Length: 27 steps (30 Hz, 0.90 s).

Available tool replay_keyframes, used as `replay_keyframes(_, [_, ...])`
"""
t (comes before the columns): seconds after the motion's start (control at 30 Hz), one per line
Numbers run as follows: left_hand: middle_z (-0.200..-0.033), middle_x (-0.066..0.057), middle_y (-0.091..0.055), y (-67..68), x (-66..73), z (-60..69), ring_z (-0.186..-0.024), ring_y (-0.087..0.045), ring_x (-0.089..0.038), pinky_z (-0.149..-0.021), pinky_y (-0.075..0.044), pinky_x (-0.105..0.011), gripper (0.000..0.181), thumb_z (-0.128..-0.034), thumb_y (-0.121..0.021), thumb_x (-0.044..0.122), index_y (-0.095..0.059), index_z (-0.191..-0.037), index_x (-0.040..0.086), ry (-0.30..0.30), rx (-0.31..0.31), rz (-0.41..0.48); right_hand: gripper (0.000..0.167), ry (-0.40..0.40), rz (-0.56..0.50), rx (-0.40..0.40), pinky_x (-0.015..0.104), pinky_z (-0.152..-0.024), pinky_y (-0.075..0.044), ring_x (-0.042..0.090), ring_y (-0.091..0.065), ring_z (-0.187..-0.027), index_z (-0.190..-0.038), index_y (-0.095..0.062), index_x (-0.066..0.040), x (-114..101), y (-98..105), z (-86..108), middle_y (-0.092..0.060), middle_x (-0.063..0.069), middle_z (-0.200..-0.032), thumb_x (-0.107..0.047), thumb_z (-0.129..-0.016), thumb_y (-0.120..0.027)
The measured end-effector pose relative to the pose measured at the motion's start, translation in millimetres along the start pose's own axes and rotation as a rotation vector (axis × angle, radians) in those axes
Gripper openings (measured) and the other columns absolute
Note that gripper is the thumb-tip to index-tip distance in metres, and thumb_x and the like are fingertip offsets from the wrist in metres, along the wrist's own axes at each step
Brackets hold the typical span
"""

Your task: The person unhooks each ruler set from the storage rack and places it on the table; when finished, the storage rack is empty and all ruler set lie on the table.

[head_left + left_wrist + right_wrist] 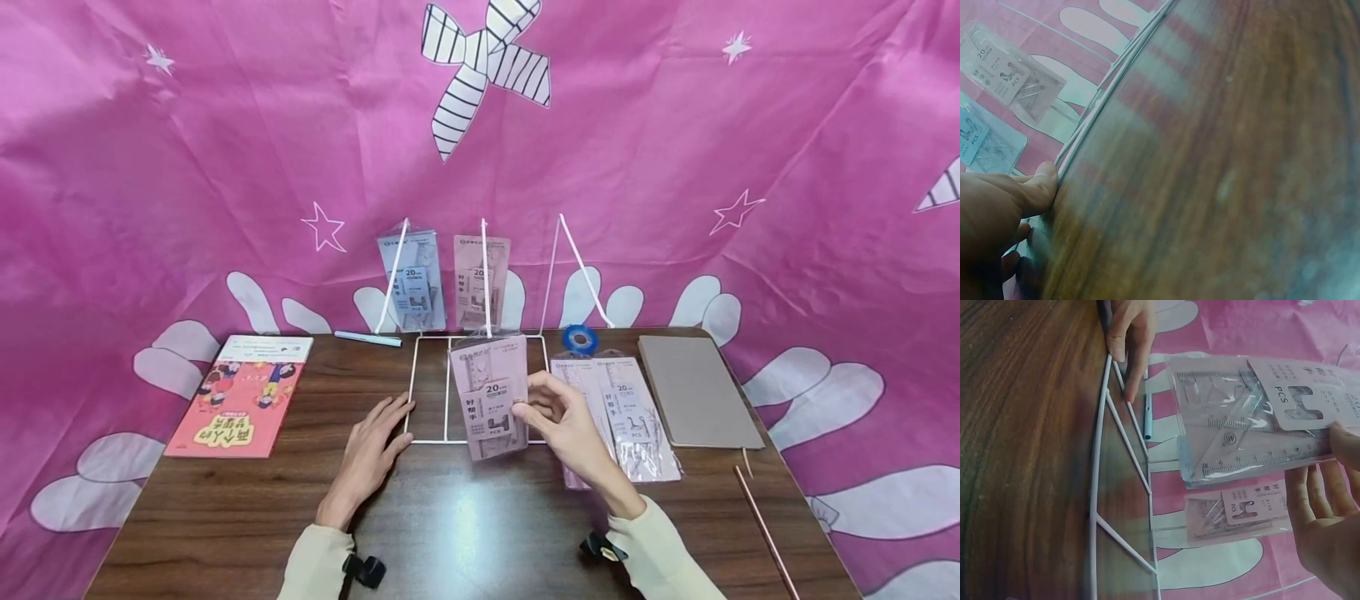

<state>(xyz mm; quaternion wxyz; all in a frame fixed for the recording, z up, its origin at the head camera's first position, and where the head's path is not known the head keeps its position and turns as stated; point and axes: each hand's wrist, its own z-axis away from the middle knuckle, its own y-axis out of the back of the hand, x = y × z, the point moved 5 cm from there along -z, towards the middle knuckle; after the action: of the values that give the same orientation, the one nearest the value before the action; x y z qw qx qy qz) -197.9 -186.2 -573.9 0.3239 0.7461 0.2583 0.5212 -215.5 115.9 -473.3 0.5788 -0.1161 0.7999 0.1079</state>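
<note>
My right hand [566,421] pinches the lower right edge of a pink ruler set pack [491,400], thumb in front and fingers behind. Clear rulers show through its plastic in the right wrist view. The pack's top is at the front tip of the middle rod of a white wire rack [447,400]; whether it is hooked on, I cannot tell. On the rack's base, at the left front corner, my left hand [371,437] rests with fingers extended and thumb touching the wire. Behind hang a blue ruler set pack [423,292] on the left and another pink pack [465,267] in the middle.
More pink packs [633,417] lie right of the rack, near a roll of blue tape [580,338]. Farther right are a grey notebook [701,392] and a thin copper-coloured stick [765,529]. A red book [243,400] and a light-blue pen [367,338] lie on the left.
</note>
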Motion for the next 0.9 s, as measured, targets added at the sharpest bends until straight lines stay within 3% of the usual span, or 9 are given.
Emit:
replay_keyframes(0.33, [-0.16,-0.01,-0.05,-0.1,0.6,0.0,-0.149,-0.039,-0.037,-0.106,-0.035,-0.062,0.05,-0.1,-0.069,0.015,-0.059,-0.148,0.006,-0.001,-0.004,-0.002,0.023,0.066,-0.019,-0.007,0.031,-0.086,-0.06,0.018,-0.073,-0.097,-0.115,-0.065,0.008,-4.6,-2.5,5.7,-0.075,0.006,-0.106,0.01,-0.093,-0.071])
replay_keyframes(0.57, [-0.158,-0.012,-0.051,0.3,2.7,0.4,-0.147,-0.042,-0.041,-0.103,-0.036,-0.062,0.049,-0.0991,-0.07,0.013,-0.06,-0.147,0.004,-0.027,0.028,-0.013,0.024,0.12,-0.03,-0.012,0.029,-0.085,-0.06,0.015,-0.072,-0.096,-0.115,-0.064,0.009,-10.2,-3.3,8.4,-0.075,0.002,-0.105,0.01,-0.092,-0.071])
replay_keyframes(0.73, [-0.157,-0.013,-0.052,0.6,4.1,0.3,-0.146,-0.042,-0.042,-0.102,-0.037,-0.062,0.049,-0.0987,-0.071,0.012,-0.06,-0.146,0.003,-0.029,0.032,-0.012,0.021,0.062,-0.021,-0.082,0.033,-0.083,-0.062,0.015,-0.074,-0.091,-0.112,-0.064,0.006,-1.3,-6.4,8.8,-0.075,0.006,-0.103,0.012,-0.092,-0.07])
replay_keyframes(0.9, [-0.158,-0.013,-0.052,1.3,4.4,-0.2,-0.147,-0.042,-0.041,-0.104,-0.036,-0.063,0.05,-0.0989,-0.07,0.012,-0.06,-0.147,0.004,-0.021,0.022,-0.009,0.02,-0.075,0.034,-0.232,0.037,-0.078,-0.062,0.019,-0.073,-0.087,-0.112,-0.068,-0.003,17.5,-14.9,9.0,-0.074,0.01,-0.1,0.001,-0.093,-0.074])
